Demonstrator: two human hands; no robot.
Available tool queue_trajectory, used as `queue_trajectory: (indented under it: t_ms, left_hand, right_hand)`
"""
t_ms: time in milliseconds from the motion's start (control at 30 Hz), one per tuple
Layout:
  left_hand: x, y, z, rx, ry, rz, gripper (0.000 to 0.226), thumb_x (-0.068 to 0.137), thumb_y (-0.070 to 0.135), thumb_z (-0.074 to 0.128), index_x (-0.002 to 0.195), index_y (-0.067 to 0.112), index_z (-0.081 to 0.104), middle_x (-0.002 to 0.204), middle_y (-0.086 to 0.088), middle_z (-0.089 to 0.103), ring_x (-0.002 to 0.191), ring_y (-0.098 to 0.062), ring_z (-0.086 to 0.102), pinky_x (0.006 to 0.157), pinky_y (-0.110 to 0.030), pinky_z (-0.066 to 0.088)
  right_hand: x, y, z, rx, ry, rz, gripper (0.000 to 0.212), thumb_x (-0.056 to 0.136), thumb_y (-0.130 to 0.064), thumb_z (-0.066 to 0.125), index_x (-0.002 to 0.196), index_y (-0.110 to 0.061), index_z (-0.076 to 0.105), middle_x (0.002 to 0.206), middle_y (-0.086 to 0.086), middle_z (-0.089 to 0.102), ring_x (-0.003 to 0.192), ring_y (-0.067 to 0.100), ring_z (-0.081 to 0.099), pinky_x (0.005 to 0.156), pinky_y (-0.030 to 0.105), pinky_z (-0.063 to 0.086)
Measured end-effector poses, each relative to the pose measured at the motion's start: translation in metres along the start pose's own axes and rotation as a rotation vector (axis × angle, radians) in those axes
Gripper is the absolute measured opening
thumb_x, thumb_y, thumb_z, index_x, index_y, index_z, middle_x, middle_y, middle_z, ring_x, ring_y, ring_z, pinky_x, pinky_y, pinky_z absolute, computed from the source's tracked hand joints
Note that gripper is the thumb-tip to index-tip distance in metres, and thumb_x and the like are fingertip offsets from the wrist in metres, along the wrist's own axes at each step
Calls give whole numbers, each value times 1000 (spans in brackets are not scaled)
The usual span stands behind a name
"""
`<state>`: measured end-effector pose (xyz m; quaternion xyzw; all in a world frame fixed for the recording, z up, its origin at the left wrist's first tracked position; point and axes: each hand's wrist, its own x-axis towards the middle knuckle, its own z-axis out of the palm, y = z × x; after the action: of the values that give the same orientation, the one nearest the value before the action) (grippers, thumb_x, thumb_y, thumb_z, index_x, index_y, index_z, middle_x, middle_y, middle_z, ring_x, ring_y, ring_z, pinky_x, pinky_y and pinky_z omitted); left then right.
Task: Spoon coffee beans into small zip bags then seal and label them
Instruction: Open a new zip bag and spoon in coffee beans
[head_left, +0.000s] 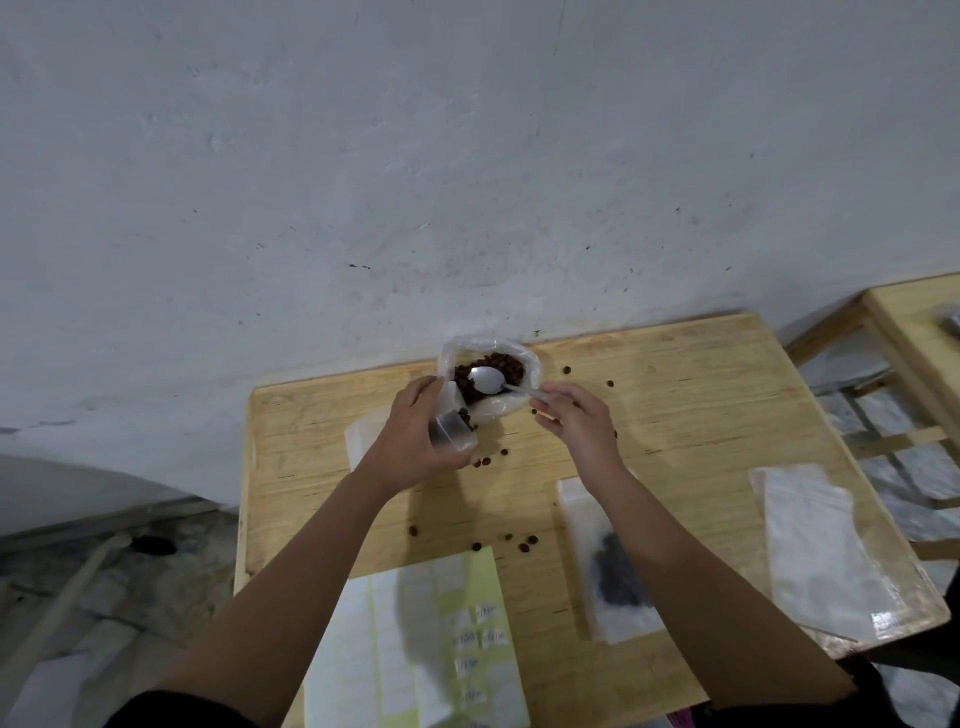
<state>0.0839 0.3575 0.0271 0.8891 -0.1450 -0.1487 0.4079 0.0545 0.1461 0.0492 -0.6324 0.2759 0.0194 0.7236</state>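
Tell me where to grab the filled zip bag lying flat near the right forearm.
Pinch the filled zip bag by its flat, bean-free far end, coming from above on its left side; the right forearm covers the other edge. The beans bunch toward the near end, so they would likely hang below the grip.
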Motion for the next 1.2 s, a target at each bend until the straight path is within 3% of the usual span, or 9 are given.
queue_trajectory:
  t_ms: [200,333,400,500,633,833,933,1033,1200]
  left_hand:
    - [-4,4,-10,5,56,20,110,53,62,73,144,16,30,138,3,31,128,-12,28,106,-28,28]
    - [-5,13,-17,20,154,87,105,56,66,66,143,17,32,129,10,31,122,-5,30,102,-23,29]
    - [-4,22,-20,0,187,104,104,57,63,66,143,17,31,128,10,31,121,-5,30,102,-23,30]
    - [-1,39,-24,-12,236,158,104,57,60,66,143,14,31,128,6,32,120,-7,32,101,-25,32]
    - [4,57,-20,25,311,244,103,62,64,65,141,7,33,131,-6,37,117,-9,32,98,-23,31]
    - [6,79,-17,-52,362,293,106,60,64,66,142,6,31,126,2,31,117,-7,30,94,-10,25]
    - [7,87,-18,-92,325,250,109,58,63,72,144,13,27,128,6,30,118,-5,30,91,-7,26]
    - [7,93,-23,-291,286,152,86,71,39,79,140,21,32,124,7,41,109,-5,45,89,-13,38]
    - [12,123,-31,-586,401,146,30,89,16,62,117,21,52,100,-8,66,86,-21,66,71,-20,51]
  right_hand:
    - [4,3,-2,-337,-13,47,16,91,-9,54,99,-15,66,104,5,65,101,21,62,91,36,52]
    - [-3,-11,-12,-567,89,-85,21,91,-7,52,106,-8,67,105,2,64,93,12,56,70,11,43]
    - [-8,-23,-12,-615,120,-194,23,91,-4,51,109,-6,66,109,3,65,93,9,56,72,9,42]
    - [-23,-50,1,-584,-65,-272,20,92,-12,55,108,-15,66,103,-2,67,93,7,60,80,16,47]
    - [-42,-83,23,-752,-388,-340,23,92,-22,57,113,-20,65,104,-4,67,89,0,59,71,5,44]
    - [-48,-99,30,-924,-390,-444,17,90,-17,59,91,-7,73,96,2,71,88,12,63,83,25,50]
    - [-43,-101,21,-856,-304,-450,15,90,-11,58,83,-5,70,85,3,70,77,9,63,70,16,47]
    - [-40,-107,8,-737,-198,-521,10,91,-11,57,87,-11,66,85,-1,67,78,6,60,69,8,44]
    - [-42,-126,-6,-441,-99,-620,13,91,-11,59,98,-22,60,79,-7,63,79,7,62,72,13,47]
